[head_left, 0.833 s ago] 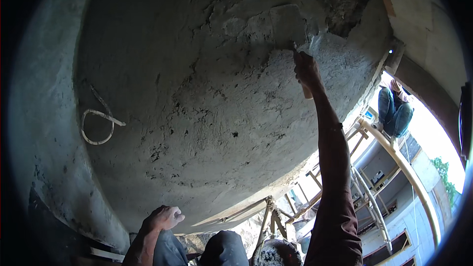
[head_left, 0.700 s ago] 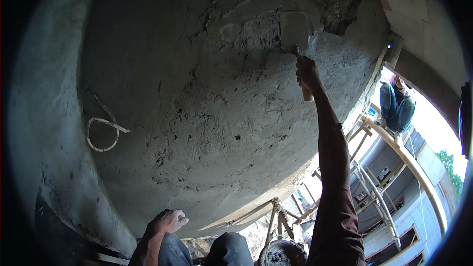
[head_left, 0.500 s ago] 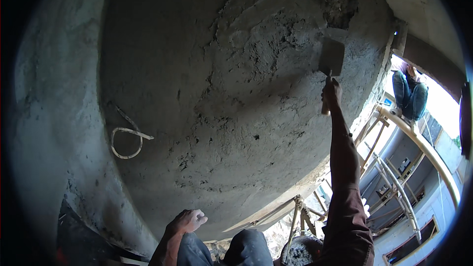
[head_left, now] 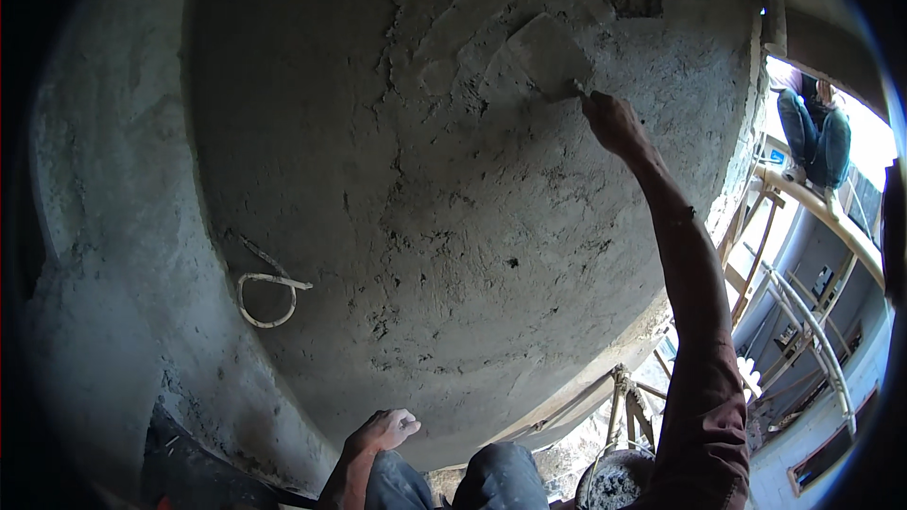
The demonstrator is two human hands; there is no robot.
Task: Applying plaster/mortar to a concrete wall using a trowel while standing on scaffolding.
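Note:
My right hand (head_left: 616,125), arm stretched up, is closed round the handle of a plastering trowel (head_left: 550,55). Its flat blade lies against the wet grey mortar on the wall (head_left: 444,227), below a rough dark patch at the top. Around the blade the mortar is partly smoothed, with ridges and pits to its left. My left hand (head_left: 385,430) rests by my left knee, fingers curled in, with nothing visible in them. Near my right forearm stands a bucket (head_left: 584,491) holding grey mortar (head_left: 619,485), partly hidden by my sleeve.
A pale cable loop (head_left: 268,300) sticks out of the wall at left, beside a lighter side wall (head_left: 113,208). Tied poles (head_left: 619,406) rise behind the bucket. At far right another person (head_left: 814,132) sits above a curved pale pole (head_left: 831,212), near scaffolding.
My right hand has swept the trowel leftward and slightly up across the mortar, and the blade has turned. The whole view has shifted a little. My left hand stays by the knee.

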